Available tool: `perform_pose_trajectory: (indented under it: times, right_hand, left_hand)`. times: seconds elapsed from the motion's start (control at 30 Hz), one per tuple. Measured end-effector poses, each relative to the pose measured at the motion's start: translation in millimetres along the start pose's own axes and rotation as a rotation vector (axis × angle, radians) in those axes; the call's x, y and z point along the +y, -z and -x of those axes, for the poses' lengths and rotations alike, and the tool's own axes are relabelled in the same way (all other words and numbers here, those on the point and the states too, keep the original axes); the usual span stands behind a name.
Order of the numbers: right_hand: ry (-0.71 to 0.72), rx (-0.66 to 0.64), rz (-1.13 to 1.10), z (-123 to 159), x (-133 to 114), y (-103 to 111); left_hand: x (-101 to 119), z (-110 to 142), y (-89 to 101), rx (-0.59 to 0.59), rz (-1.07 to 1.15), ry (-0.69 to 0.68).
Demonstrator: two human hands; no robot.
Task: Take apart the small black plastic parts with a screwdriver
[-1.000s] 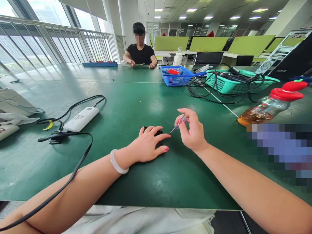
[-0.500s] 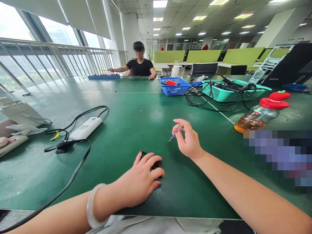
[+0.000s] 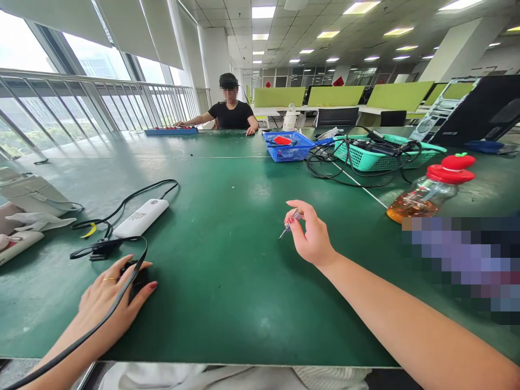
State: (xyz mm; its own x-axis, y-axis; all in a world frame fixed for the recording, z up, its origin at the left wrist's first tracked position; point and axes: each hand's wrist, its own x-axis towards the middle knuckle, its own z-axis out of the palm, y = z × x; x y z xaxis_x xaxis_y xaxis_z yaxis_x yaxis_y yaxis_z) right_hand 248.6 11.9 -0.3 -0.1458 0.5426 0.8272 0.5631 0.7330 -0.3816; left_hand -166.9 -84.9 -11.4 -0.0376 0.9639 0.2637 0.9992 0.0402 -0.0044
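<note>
the right hand (image 3: 311, 238) is up off the green desk (image 3: 227, 216), a bit to the right of the middle. its fingers (image 3: 298, 208) are pinched shut on a small screwdriver (image 3: 287, 225), held like a pen so the thin tip points down and left at the desk. the tip hangs in the air and touches nothing.

the left hand (image 3: 108, 300) lies flat on the desk, far to the left of the screwdriver, near the desk's front edge. its fingers are spread and curled over a small black thing (image 3: 138, 276), pressing on it so it stays put. i cannot tell what the black thing is, as the hand covers most of it. a black cord (image 3: 87, 336) runs across the back of this hand.

just behind the left hand is a white power pack (image 3: 140, 216) with its cables. far to the right of the screwdriver stands a bottle (image 3: 428, 195) with a red lid. a person in black (image 3: 231, 111) sits at the far end of the desk, near a blue basket (image 3: 290, 146).
</note>
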Motion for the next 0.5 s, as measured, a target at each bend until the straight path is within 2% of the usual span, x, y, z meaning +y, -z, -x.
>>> perform_pose_trajectory:
  times: [0.07, 0.17, 0.27, 0.37, 0.5]
  right_hand:
    - [-0.003, 0.004, -0.002, 0.0, 0.2, -0.1]
    - [-0.005, 0.009, -0.010, 0.0, 0.3, -0.4]
    - [-0.007, 0.009, -0.013, -0.1, 0.5, -0.5]
    - [-0.008, 0.011, -0.018, -0.2, 0.8, -0.6]
    - [-0.010, 0.010, -0.017, -0.1, 0.8, -0.3]
  left_hand:
    - [-15.4, -0.4, 4.6, 0.025, -0.018, -0.024]
    - [-34.3, 0.9, 12.6, 0.075, -0.020, -0.130]
    - [-48.4, 3.9, 17.6, 0.073, -0.029, -0.200]
    - [-54.7, 6.5, 19.0, 0.038, -0.041, -0.209]
    - [-52.2, 8.2, 20.0, 0.050, 0.020, -0.193]
